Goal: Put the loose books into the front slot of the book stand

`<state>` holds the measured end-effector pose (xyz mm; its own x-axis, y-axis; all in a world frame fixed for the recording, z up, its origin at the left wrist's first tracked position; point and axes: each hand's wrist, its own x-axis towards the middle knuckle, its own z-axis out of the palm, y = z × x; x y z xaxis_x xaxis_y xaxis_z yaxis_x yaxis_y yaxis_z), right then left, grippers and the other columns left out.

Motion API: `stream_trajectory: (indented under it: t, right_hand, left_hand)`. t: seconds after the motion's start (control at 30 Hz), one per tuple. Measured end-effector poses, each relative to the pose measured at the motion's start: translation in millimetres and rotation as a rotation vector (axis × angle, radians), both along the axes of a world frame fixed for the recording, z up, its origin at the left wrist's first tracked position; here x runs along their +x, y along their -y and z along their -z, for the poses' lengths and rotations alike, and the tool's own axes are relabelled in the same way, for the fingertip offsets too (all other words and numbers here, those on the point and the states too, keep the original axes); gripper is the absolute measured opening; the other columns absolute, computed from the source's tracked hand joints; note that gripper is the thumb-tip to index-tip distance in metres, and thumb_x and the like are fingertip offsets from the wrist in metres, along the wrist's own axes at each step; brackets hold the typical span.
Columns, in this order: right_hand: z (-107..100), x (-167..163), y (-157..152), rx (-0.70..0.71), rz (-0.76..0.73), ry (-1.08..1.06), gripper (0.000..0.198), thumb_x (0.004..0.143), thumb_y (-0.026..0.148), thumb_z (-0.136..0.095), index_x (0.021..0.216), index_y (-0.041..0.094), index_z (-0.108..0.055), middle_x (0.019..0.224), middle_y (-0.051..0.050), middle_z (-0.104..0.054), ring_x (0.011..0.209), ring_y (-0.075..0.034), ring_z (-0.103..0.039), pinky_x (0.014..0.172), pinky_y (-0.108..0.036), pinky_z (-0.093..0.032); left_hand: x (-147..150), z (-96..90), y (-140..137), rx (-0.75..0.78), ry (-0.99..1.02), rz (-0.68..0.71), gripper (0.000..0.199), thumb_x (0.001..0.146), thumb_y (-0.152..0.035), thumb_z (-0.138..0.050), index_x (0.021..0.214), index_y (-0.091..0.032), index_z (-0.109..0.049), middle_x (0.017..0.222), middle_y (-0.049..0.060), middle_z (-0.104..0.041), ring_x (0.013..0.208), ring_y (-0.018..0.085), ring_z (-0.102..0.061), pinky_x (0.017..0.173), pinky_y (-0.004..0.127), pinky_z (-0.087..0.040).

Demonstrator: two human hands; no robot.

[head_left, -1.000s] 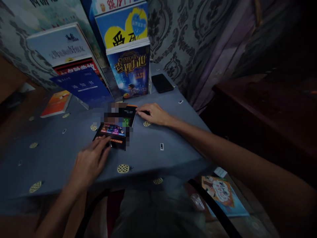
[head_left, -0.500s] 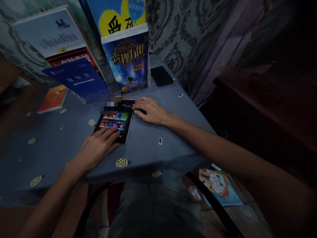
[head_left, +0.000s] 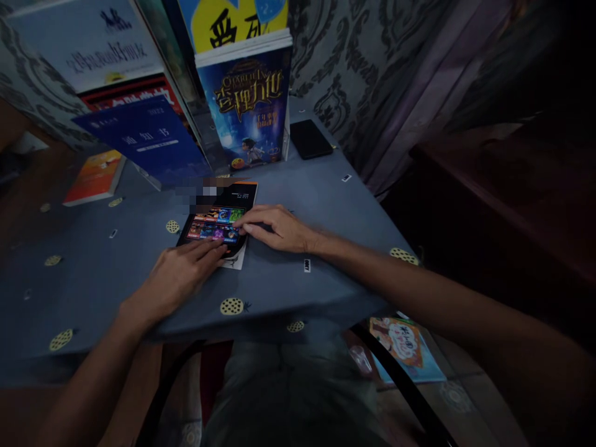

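Observation:
A small black book (head_left: pixel 215 221) with rows of coloured pictures on its cover lies on the cloth-covered table. Flat across its lower part rests my left hand (head_left: pixel 186 267), fingers stretched out. At the book's right edge, my right hand (head_left: pixel 279 228) has thumb and forefinger closed on the cover. The lower right corner of that cover curves up, and a pale printed page (head_left: pixel 236 259) shows beneath. Part of the book's upper left is blurred out by a pixelated patch.
Behind stand several upright books, among them a dark blue one (head_left: pixel 249 118) and a blue booklet (head_left: pixel 146 143). An orange book (head_left: pixel 95 177) lies at the left, a black phone (head_left: pixel 311 139) at the back right. Below the table is a picture book (head_left: pixel 410 351).
My right hand has moved down along the book's right edge and taken hold of the cover. The lower right corner has lifted, exposing a page. My left hand stays on the book.

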<state>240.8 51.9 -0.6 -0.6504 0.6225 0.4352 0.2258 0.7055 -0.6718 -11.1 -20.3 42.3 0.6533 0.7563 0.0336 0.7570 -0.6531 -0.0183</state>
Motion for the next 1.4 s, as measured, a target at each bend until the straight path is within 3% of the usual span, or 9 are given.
stream_trajectory:
  t: [0.33,0.57,0.8,1.03,1.23,1.4]
  right_hand:
    - [-3.3,1.1,8.8,-0.055,-0.068,-0.072,0.028,0.101,0.028,-0.048,0.109,0.018,-0.074,0.096,-0.007,-0.076,0.095,-0.02,-0.069,0.088,-0.036,-0.054]
    - [-1.0,-3.8,18.3,-0.046,-0.239,-0.06,0.029,0.101,0.026,-0.047,0.109,0.017,-0.073,0.101,-0.008,-0.077,0.1,-0.019,-0.068,0.094,-0.037,-0.054]
    - [-0.3,-4.6,25.3,0.16,-0.289,-0.019,0.024,0.097,0.021,-0.052,0.102,0.014,-0.074,0.092,-0.009,-0.077,0.097,-0.021,-0.066,0.092,-0.039,-0.054]
    - [-0.7,-4.2,30.9,0.403,-0.284,0.081,0.025,0.099,0.025,-0.052,0.1,0.015,-0.076,0.096,-0.008,-0.076,0.097,-0.022,-0.063,0.087,-0.038,-0.054]
    - [0.4,-3.6,27.8,0.311,-0.27,0.057,0.023,0.097,0.023,-0.057,0.103,0.014,-0.077,0.103,-0.009,-0.077,0.103,-0.021,-0.064,0.095,-0.039,-0.053]
    - [2.5,0.1,15.3,0.202,-0.096,0.14,0.029,0.101,0.027,-0.054,0.119,0.015,-0.073,0.121,-0.012,-0.074,0.118,-0.024,-0.064,0.106,-0.046,-0.049]
  left_hand:
    - [1.9,-3.8,0.1,0.021,-0.039,0.026,0.041,0.106,-0.034,-0.037,0.129,-0.024,-0.068,0.132,0.008,-0.072,0.115,0.025,-0.072,0.087,0.038,-0.062]
    - [2.9,0.0,3.6,0.059,-0.016,0.026,0.041,0.105,-0.033,-0.039,0.129,-0.021,-0.07,0.133,0.011,-0.07,0.114,0.027,-0.072,0.083,0.038,-0.063]
    - [1.4,2.6,5.2,0.111,-0.002,0.052,0.041,0.105,-0.03,-0.037,0.125,-0.018,-0.071,0.131,0.012,-0.071,0.109,0.026,-0.074,0.076,0.037,-0.063]
    - [-0.8,11.1,5.1,0.142,0.072,0.036,0.037,0.104,-0.029,-0.041,0.122,-0.022,-0.072,0.124,0.009,-0.074,0.107,0.022,-0.073,0.078,0.031,-0.06]
    - [0.1,15.8,4.7,0.185,0.169,-0.01,0.034,0.104,-0.031,-0.042,0.117,-0.022,-0.073,0.118,0.007,-0.077,0.102,0.02,-0.074,0.08,0.03,-0.06]
    - [-5.4,20.1,2.6,0.202,0.256,0.006,0.033,0.105,-0.031,-0.044,0.118,-0.021,-0.072,0.117,0.006,-0.078,0.103,0.02,-0.074,0.083,0.032,-0.061]
